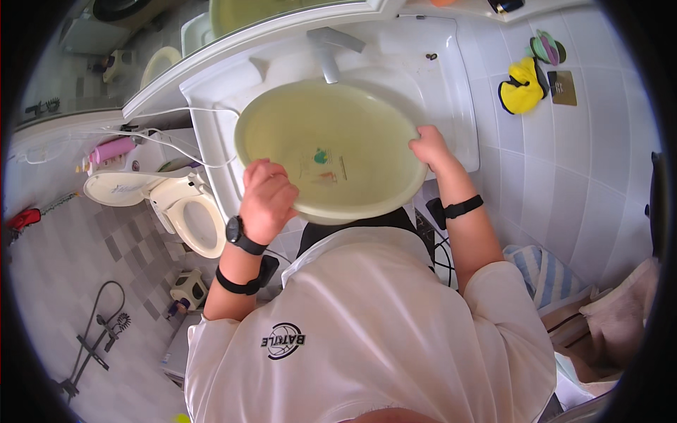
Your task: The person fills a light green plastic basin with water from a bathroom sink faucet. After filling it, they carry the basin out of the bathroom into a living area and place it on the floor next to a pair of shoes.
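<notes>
A large pale green oval washbasin [367,151] spans the space between my hands, above the front part of a white sink [451,92]. My left hand [268,192] is closed round its near left rim, with a dark watch on that wrist. At the right rim my right hand [430,146] grips with curled fingers. A small green and red printed mark shows on the bottom of the washbasin. Just past its far rim stands a grey faucet [330,60]; whether water runs from it I cannot tell.
Left of the sink stands a toilet [189,211] with its lid raised; a pink bottle [113,149] is behind it. White cables [190,155] run by the sink's left edge. A yellow cloth item [523,86] hangs on the right wall. Towels [543,275] lie at lower right.
</notes>
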Motion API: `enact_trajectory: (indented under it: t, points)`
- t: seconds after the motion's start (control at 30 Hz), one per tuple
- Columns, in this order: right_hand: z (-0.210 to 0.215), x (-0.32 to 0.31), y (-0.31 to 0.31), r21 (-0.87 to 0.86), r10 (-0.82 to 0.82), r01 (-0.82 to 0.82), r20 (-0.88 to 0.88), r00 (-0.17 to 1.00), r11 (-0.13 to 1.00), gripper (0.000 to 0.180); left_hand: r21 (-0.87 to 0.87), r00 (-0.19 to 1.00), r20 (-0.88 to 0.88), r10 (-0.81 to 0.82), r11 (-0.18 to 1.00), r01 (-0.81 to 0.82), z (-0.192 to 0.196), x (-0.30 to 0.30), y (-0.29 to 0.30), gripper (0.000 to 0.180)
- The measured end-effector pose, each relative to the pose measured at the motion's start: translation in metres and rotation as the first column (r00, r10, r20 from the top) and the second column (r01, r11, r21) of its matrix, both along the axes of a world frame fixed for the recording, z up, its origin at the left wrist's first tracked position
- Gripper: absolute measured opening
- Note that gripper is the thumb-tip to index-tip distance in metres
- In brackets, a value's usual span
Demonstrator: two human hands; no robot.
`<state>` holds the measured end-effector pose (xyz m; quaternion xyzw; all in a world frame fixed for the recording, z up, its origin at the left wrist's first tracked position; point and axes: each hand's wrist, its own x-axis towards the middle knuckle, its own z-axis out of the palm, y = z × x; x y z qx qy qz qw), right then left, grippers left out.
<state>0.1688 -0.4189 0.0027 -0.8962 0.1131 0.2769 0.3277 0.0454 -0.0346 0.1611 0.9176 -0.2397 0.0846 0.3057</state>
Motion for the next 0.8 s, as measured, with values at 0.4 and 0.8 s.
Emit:
enact_trajectory:
  t: [0.4, 0.8]
  points:
    - [0.005, 0.006, 0.001, 0.235, 0.350, -0.271, -0.433, 0.831, 0.934, 0.018, 0.106, 0.999, -0.024, -0.029, 0.994, 0.032, 0.071, 0.095, -0.047, 0.020]
    - [0.013, -0.007, 0.008, 0.381, 0.460, -0.303, -0.441, 0.771, 0.873, 0.024, 0.171, 0.996, 0.006, -0.091, 0.981, 0.089, 0.087, 0.112, -0.071, 0.023]
